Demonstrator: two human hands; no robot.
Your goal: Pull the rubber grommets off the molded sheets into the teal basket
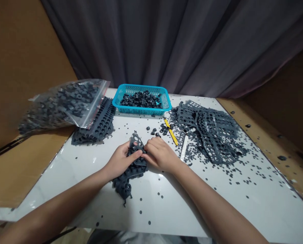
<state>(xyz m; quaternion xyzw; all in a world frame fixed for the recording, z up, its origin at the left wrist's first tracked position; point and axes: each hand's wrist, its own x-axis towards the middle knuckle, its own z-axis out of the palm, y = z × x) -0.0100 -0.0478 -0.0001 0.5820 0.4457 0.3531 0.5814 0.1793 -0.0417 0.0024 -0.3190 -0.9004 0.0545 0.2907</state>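
A dark grey molded rubber sheet (pixel 133 171) with rows of round parts hangs between my hands, its upper end showing open holes and its lower end curled over the table. My left hand (pixel 120 159) is closed on it, thumb across the front. On the sheet's right edge, my right hand (pixel 160 152) is closed with its fingers pinched together; whether a small part sits between those fingertips is hidden. Just beyond my right hand lie several loose black rubber pieces (pixel 153 131), a yellow pen-like tool (pixel 172 134) and a white stick (pixel 184 148).
A blue basket (pixel 117 105) of small black parts stands at the back. Left are a zip bag of grey parts (pixel 72 98) and stacked rubber sheets (pixel 100 123). Punched sheets (pixel 212 128) lie right among scattered small discs (pixel 232 169). Curtain (pixel 166 40) hangs behind the white table (pixel 171 206).
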